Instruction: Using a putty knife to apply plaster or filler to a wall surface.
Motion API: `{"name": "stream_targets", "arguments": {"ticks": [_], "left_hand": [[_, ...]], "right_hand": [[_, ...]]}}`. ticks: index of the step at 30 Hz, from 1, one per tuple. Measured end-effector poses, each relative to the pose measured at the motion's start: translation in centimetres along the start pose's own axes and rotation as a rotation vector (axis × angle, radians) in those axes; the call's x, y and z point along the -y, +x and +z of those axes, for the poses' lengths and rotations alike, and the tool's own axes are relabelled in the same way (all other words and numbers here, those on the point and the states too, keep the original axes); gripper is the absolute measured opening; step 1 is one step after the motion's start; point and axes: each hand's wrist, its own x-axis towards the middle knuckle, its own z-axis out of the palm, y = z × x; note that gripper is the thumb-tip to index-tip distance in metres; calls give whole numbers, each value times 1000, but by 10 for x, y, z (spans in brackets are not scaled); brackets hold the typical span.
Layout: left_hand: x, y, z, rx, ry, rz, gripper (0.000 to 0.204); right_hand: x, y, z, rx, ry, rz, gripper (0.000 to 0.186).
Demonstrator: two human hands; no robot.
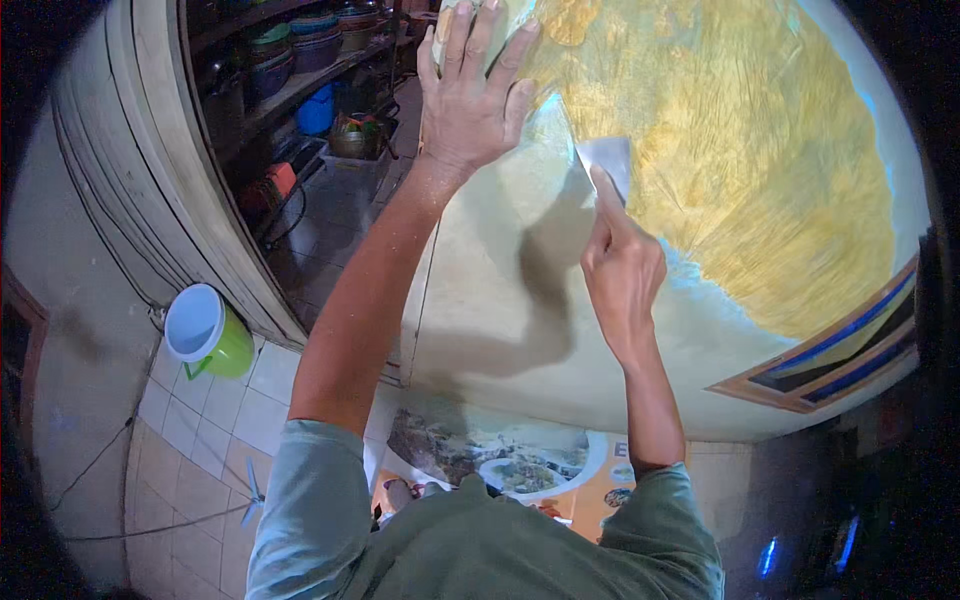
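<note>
My left hand lies spread against the wall at its doorway edge, fingers pointing up and holding nothing. To the right and a little lower, my right hand grips a putty knife, its index finger stretched up onto the metal blade. The blade rests on the wall at the left border of a large, wrinkled yellow-brown patch. Pale, smoother wall shows below and left of the patch, with light blue traces along the border. My fist hides the knife's handle.
Left of my arm, a doorway opens onto shelves of stacked basins. A green and white bucket stands on the tiles by the door frame. At the right is a wood-framed window or vent. A printed sheet lies below me.
</note>
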Motion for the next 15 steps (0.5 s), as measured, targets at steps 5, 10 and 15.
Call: {"name": "stream_targets", "arguments": {"ticks": [5, 10, 15], "left_hand": [[21, 0, -5, 67, 233, 47, 65], [11, 1, 5, 17, 0, -24, 65], [20, -3, -5, 129, 218, -18, 68]], "right_hand": [[10, -8, -3, 16, 24, 0, 64], [15, -7, -6, -36, 77, 62, 53], [22, 3, -3, -55, 68, -6, 64]]}}
